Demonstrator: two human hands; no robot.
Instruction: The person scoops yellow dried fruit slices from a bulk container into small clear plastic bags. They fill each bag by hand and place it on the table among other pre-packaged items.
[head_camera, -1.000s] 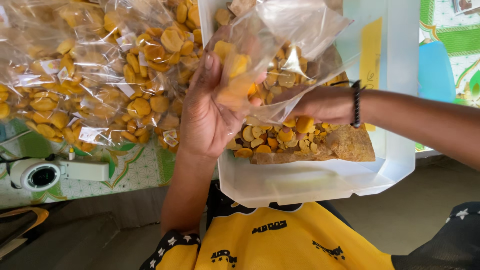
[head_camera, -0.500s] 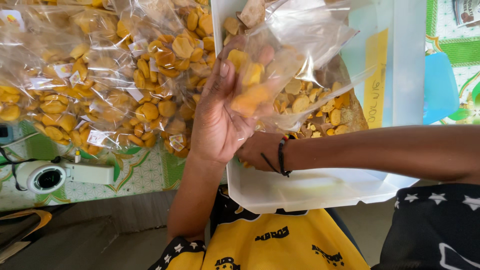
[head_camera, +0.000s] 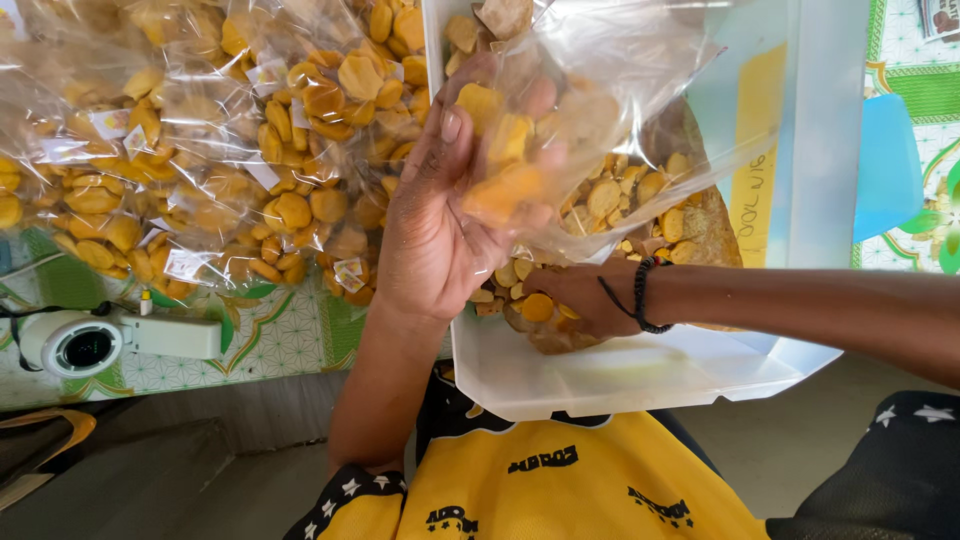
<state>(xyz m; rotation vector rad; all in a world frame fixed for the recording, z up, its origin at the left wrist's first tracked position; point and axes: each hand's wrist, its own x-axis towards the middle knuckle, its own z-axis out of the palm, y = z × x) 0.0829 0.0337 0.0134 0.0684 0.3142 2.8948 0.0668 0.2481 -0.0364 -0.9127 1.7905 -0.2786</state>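
The left hand (head_camera: 440, 230) grasps a clear plastic bag (head_camera: 600, 90) from below, with the fingers curled around its lower part, and through the thin plastic a few yellow-orange biscuits (head_camera: 505, 160) show inside it against the palm. The bag is crumpled and shiny, open toward the top, and it hangs over the near half of a white plastic tub (head_camera: 640, 375). The right hand (head_camera: 565, 300) reaches into this tub from the right edge, lying among loose biscuits (head_camera: 620, 195) of the same kind; its fingers are mostly hidden under the bag and the left hand, so I cannot tell if it is closed on something or released. A black bead bracelet (head_camera: 640, 295) sits on the right wrist. To the left of the tub, many filled bags (head_camera: 200, 150) of the same biscuits lie in a heap on a table with a green patterned cloth (head_camera: 270, 340), each with a small white label. Near the left edge of the table a small white device (head_camera: 90, 340) with a round dark part lies. A blue plastic thing (head_camera: 885, 165) stands beyond the right side of the tub.
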